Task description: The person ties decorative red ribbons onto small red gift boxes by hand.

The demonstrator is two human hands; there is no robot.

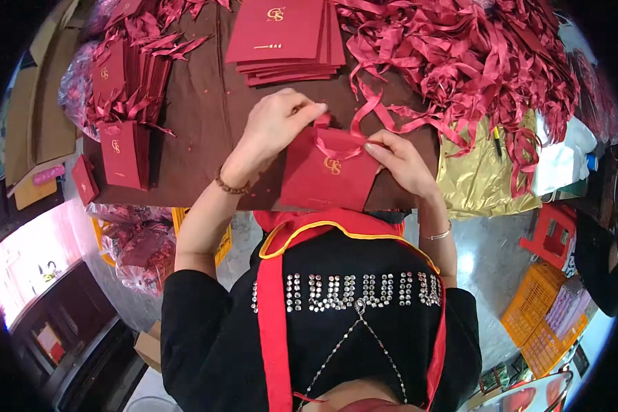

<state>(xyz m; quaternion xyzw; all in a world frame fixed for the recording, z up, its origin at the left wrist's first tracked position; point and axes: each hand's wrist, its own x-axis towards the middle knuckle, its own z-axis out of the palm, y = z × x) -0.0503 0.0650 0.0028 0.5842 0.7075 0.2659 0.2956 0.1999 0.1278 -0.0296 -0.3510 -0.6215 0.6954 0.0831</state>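
Observation:
A small red paper bag [323,180] with a gold logo lies at the table's near edge, in front of the person's body. My left hand [281,120] is at its upper left corner, thumb and fingers pinched on a red ribbon [322,121]. My right hand [402,161] holds the bag's upper right edge between thumb and fingers. A ribbon loop [340,150] hangs across the bag's top front. Another ribbon [371,110] runs from beside the right hand toward the big ribbon pile.
Flat red bags [278,34] are stacked at the back centre. Loose ribbons [460,62] heap at the right, above gold wrapping [484,175]. Bags with ribbons [127,151] stand at the left. An orange crate [542,316] sits on the floor at right.

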